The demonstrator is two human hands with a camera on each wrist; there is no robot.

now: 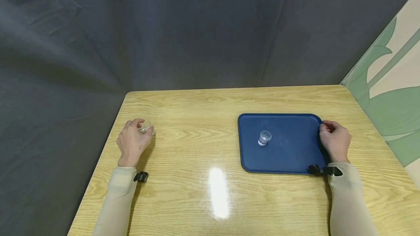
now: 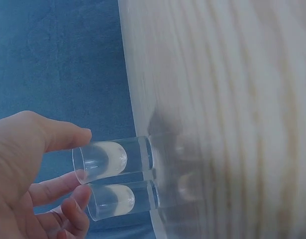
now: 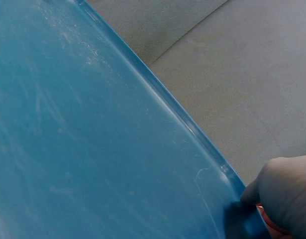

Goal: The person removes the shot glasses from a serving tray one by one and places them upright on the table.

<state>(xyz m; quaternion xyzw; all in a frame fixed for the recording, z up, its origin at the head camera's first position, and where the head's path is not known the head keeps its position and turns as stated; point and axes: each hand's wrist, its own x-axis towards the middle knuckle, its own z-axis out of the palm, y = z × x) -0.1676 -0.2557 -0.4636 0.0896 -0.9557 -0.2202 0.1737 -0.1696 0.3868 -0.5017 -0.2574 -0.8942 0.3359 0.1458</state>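
At the left of the table, my left hand (image 1: 133,139) pinches a small clear shot glass (image 2: 103,162) near its rim. Thumb and fingertips sit on opposite sides of that rim. A second clear shot glass (image 2: 115,199) stands close alongside it, with other fingertips (image 2: 82,196) right at its rim. My right hand (image 1: 335,140) grips the right edge of a blue tray (image 1: 295,156) near its far corner. In the right wrist view the thumb lies over the tray's raised lip (image 3: 187,127); the fingers are mostly hidden underneath. Another clear shot glass (image 1: 264,138) stands upright on the tray, left of its middle.
Everything lies on a light wood-grain table (image 1: 190,119). A dark cloth (image 1: 203,32) hangs behind the table and along its left side. A green and cream patterned surface (image 1: 393,83) borders the right edge. Black straps (image 1: 142,176) are on both wrists.
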